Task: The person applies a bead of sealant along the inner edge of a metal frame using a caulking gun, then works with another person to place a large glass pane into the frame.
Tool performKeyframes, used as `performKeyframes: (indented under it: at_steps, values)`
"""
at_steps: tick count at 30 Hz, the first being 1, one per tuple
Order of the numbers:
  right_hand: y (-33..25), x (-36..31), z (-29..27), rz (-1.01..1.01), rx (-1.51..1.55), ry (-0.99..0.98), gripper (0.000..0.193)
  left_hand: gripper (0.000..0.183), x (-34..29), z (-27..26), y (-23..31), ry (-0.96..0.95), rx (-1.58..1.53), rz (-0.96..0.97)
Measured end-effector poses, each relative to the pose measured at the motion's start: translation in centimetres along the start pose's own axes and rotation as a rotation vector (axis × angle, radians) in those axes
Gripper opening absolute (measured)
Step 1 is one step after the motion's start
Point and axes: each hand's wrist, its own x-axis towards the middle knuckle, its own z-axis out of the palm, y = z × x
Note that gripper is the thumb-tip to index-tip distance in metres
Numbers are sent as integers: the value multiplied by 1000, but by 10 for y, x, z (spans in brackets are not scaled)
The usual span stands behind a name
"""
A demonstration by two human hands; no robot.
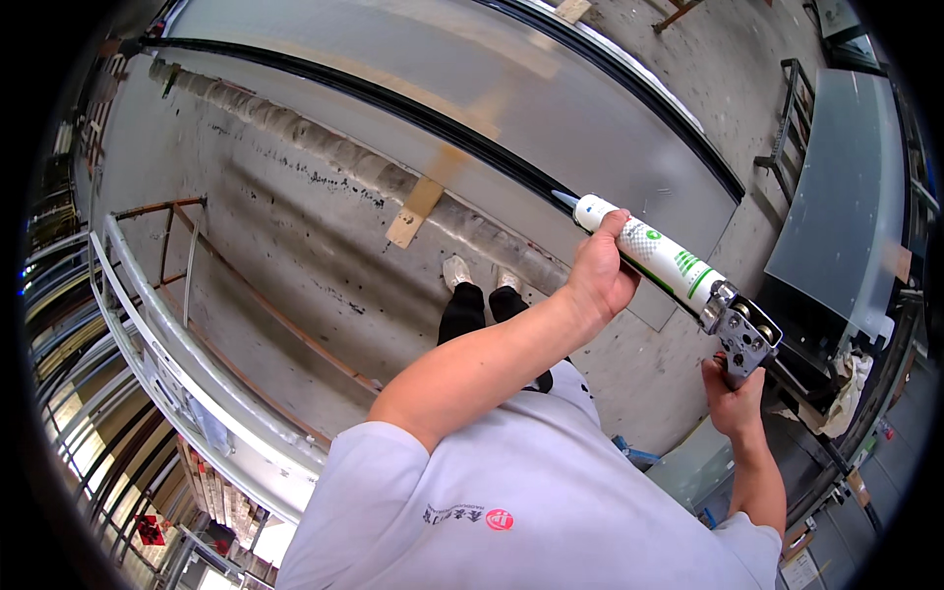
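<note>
My left hand is wrapped round the front part of a white and green sealant cartridge loaded in a metal caulking gun. At the gun's back end, my right hand grips the handle. The pale nozzle points left and meets the black edge strip of a large glass panel lying flat before me. Whether the nozzle tip touches the strip, I cannot tell. Part of the gun's lower frame is hidden behind my left hand and the cartridge.
A wooden block sticks out under the panel's near side, by my feet. On the left stands a metal rack with a brown frame. A second glass sheet leans at the right beside a dark metal stand.
</note>
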Motion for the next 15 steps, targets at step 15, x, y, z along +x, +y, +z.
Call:
performKeyframes:
  at_steps: [15]
  values:
    - [-36, -19, -57, 129, -117, -296, 19, 21, -11, -4, -46, 47, 111, -130]
